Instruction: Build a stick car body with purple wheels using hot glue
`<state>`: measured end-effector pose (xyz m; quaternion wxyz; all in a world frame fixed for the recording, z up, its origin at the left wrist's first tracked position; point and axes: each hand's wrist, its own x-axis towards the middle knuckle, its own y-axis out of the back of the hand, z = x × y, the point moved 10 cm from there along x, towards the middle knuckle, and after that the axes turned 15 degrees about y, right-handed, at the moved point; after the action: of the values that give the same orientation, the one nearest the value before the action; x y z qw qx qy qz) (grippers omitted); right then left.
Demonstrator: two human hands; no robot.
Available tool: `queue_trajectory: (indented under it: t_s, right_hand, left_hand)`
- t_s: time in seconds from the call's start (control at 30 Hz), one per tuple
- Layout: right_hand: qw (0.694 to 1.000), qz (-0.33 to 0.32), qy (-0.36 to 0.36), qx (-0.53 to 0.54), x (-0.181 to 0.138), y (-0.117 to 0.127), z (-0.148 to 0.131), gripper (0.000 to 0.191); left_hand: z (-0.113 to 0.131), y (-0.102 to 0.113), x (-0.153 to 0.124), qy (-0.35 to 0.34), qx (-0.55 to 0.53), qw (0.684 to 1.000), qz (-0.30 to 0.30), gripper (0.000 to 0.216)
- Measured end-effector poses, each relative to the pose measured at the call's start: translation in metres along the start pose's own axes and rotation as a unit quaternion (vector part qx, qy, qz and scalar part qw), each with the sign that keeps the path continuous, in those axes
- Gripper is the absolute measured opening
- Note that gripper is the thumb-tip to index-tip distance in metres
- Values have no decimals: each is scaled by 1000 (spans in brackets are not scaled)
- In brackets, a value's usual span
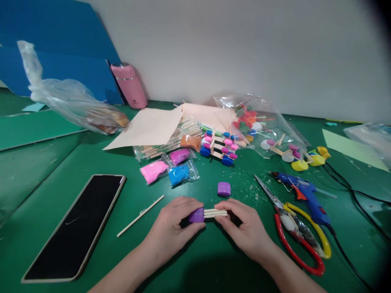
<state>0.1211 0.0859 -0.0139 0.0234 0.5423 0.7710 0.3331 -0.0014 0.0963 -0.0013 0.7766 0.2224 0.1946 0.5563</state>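
My left hand (pixel 171 226) pinches a purple clay block (pixel 196 215) low on the green table (pixel 91 162). Short wooden sticks (pixel 215 213) poke out of that block to the right, and my right hand (pixel 244 228) grips their other end. A second purple clay block (pixel 224 189) lies just beyond my hands. One loose wooden stick (pixel 140 215) rests to the left of my left hand.
A black phone (pixel 76 228) lies at the left. Scissors with red and yellow handles (pixel 293 228) and a blue glue gun (pixel 305 193) are at the right. Bags of coloured clay (pixel 171 171), stick-and-clay models (pixel 221 148), plastic bags (pixel 70 101), paper (pixel 149 126) and a pink bottle (pixel 130 85) lie further back.
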Motion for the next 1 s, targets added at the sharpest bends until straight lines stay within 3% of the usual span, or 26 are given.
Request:
queue_trajectory:
  t_s: [1.0]
  right_hand:
    - [1000,-3,-5,-3,2,1,-2,12]
  left_hand:
    - [1,1,0,5,-1,1000,1,21]
